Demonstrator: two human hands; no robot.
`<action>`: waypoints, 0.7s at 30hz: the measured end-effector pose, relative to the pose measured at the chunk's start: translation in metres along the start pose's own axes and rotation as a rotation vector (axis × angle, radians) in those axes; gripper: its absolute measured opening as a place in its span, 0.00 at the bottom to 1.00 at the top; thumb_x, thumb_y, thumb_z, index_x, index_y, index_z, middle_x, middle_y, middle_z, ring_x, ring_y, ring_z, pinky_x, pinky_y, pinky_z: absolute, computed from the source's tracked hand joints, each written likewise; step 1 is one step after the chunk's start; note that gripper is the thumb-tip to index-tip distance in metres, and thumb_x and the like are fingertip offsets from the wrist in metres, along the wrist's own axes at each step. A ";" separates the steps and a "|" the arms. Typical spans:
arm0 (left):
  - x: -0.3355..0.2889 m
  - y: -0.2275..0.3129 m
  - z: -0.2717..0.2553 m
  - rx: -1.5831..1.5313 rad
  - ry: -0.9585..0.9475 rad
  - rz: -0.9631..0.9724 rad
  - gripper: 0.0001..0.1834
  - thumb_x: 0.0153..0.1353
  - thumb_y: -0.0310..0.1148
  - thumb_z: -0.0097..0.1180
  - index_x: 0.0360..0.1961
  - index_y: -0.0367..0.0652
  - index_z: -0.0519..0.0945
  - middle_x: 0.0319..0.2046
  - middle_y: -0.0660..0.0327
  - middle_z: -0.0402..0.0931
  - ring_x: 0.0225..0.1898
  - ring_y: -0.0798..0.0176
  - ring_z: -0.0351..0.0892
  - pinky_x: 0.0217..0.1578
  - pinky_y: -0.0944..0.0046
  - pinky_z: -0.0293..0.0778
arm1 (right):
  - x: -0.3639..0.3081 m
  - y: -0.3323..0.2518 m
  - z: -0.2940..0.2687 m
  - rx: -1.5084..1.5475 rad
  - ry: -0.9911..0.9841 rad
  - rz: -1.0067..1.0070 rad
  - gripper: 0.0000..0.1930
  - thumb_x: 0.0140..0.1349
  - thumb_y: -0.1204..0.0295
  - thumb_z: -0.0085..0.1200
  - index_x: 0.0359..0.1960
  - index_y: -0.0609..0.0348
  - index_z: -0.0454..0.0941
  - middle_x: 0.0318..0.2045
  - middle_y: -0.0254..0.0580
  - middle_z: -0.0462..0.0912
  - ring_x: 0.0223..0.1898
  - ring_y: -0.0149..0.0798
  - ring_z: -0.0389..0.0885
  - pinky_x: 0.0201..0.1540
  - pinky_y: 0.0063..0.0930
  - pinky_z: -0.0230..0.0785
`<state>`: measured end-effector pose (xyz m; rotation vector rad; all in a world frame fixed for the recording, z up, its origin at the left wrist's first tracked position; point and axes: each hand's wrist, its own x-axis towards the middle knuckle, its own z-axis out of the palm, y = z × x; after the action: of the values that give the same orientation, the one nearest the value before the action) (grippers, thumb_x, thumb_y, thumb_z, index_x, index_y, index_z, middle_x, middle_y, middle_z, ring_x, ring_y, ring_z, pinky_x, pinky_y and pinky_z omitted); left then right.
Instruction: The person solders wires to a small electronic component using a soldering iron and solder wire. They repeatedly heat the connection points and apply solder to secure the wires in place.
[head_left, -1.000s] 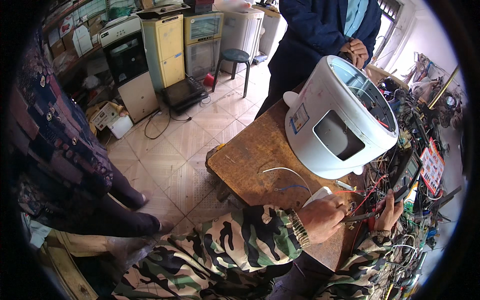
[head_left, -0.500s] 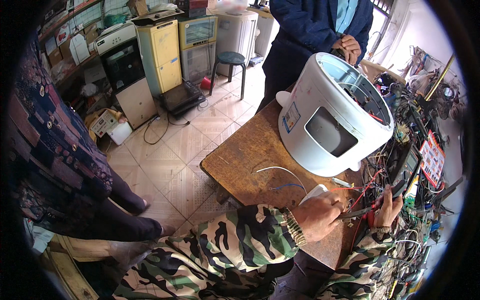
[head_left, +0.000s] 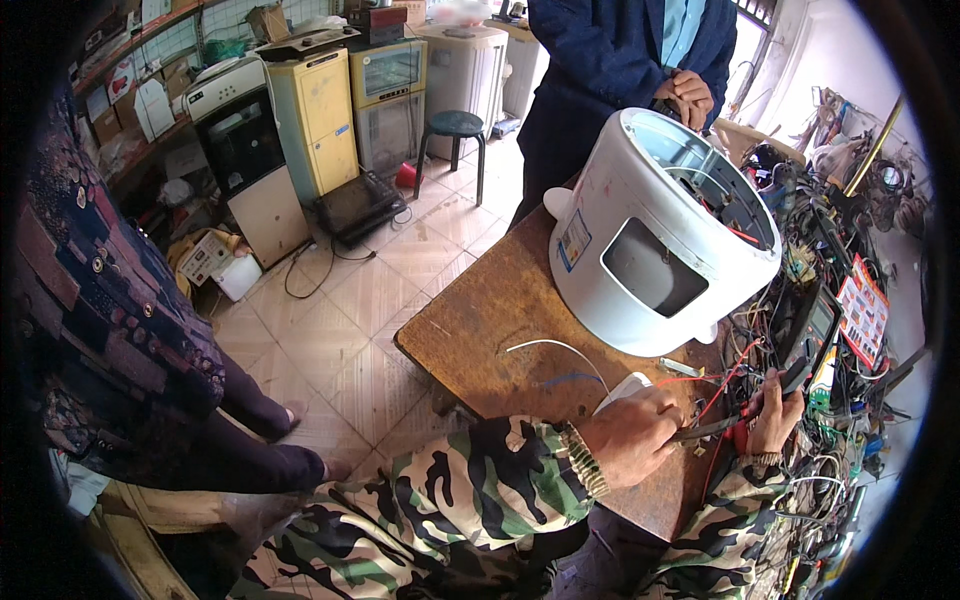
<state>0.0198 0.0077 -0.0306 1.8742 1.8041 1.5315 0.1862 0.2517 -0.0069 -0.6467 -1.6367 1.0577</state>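
My left hand (head_left: 632,436) is closed on a thin dark tool (head_left: 703,430) that points right, and a white plastic part (head_left: 622,389) lies under its knuckles. Just to the right, my right hand (head_left: 776,414) grips a red-handled tool (head_left: 740,436) whose tip meets the dark tool. Both hands work over red wires (head_left: 715,380) at the near right of a worn wooden table (head_left: 500,310). Behind them a white round appliance shell (head_left: 650,230) lies on its side with its open bottom and inner wiring showing.
A dark meter (head_left: 815,330) and a tangle of cables (head_left: 830,470) crowd the table's right side. Loose white and blue wires (head_left: 560,350) lie mid-table. A person in a blue jacket (head_left: 620,60) stands behind the table, another person (head_left: 110,330) at left. A stool (head_left: 452,125) and old appliances (head_left: 315,110) stand on the tiled floor.
The view has shifted slightly. My two hands stay together at the same spot on the table, and the white shell has not moved.
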 end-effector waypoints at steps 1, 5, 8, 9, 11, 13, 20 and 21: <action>0.000 0.000 0.000 0.003 -0.001 -0.007 0.13 0.59 0.31 0.63 0.42 0.35 0.78 0.43 0.52 0.75 0.45 0.46 0.79 0.44 0.49 0.78 | -0.001 0.001 0.000 -0.013 0.014 0.003 0.10 0.71 0.67 0.60 0.37 0.56 0.73 0.19 0.28 0.70 0.15 0.23 0.66 0.18 0.20 0.57; 0.000 0.002 -0.002 -0.010 -0.012 -0.023 0.13 0.59 0.31 0.63 0.42 0.35 0.79 0.43 0.52 0.76 0.44 0.46 0.80 0.44 0.49 0.78 | -0.002 -0.003 -0.002 -0.024 0.005 0.037 0.08 0.71 0.69 0.59 0.38 0.57 0.74 0.20 0.29 0.72 0.16 0.24 0.68 0.17 0.20 0.60; 0.002 0.006 -0.008 -0.049 -0.018 -0.040 0.12 0.60 0.30 0.64 0.42 0.35 0.80 0.41 0.52 0.77 0.42 0.46 0.81 0.44 0.49 0.78 | -0.002 0.002 -0.003 -0.014 0.035 0.013 0.06 0.69 0.72 0.59 0.40 0.57 0.75 0.22 0.30 0.75 0.16 0.24 0.70 0.17 0.20 0.62; 0.002 0.003 -0.002 -0.083 0.004 -0.022 0.12 0.59 0.30 0.65 0.42 0.34 0.80 0.40 0.52 0.78 0.41 0.46 0.81 0.43 0.50 0.78 | -0.002 0.004 -0.007 0.008 0.027 0.013 0.06 0.69 0.72 0.60 0.39 0.57 0.75 0.23 0.30 0.76 0.16 0.24 0.70 0.17 0.20 0.62; 0.002 0.004 -0.009 -0.023 -0.004 0.000 0.12 0.59 0.30 0.66 0.41 0.35 0.80 0.41 0.52 0.78 0.42 0.46 0.81 0.43 0.50 0.78 | -0.005 -0.008 0.007 -0.020 0.011 0.062 0.08 0.68 0.69 0.62 0.37 0.56 0.75 0.21 0.28 0.74 0.16 0.23 0.69 0.17 0.20 0.61; 0.004 0.008 -0.016 0.010 -0.030 -0.008 0.12 0.58 0.30 0.66 0.40 0.36 0.80 0.42 0.52 0.78 0.43 0.46 0.81 0.44 0.50 0.78 | -0.007 -0.008 0.007 -0.032 0.027 0.067 0.10 0.68 0.67 0.63 0.36 0.56 0.75 0.19 0.26 0.73 0.16 0.22 0.69 0.17 0.20 0.60; 0.002 0.006 -0.017 0.034 -0.020 -0.011 0.14 0.58 0.31 0.68 0.42 0.36 0.82 0.43 0.51 0.81 0.45 0.46 0.83 0.46 0.52 0.80 | -0.010 -0.020 0.019 0.012 0.017 0.096 0.08 0.67 0.70 0.62 0.36 0.56 0.74 0.20 0.27 0.74 0.15 0.23 0.68 0.17 0.20 0.59; 0.003 0.011 -0.021 0.057 -0.016 0.007 0.13 0.58 0.31 0.68 0.41 0.36 0.82 0.43 0.51 0.81 0.44 0.47 0.84 0.45 0.53 0.80 | -0.010 -0.018 0.019 0.023 0.012 0.043 0.03 0.67 0.74 0.59 0.38 0.57 0.78 0.22 0.24 0.74 0.18 0.21 0.68 0.19 0.19 0.58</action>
<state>0.0115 -0.0045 -0.0117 1.9139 1.8551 1.4788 0.1730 0.2291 0.0030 -0.6743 -1.6042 1.1003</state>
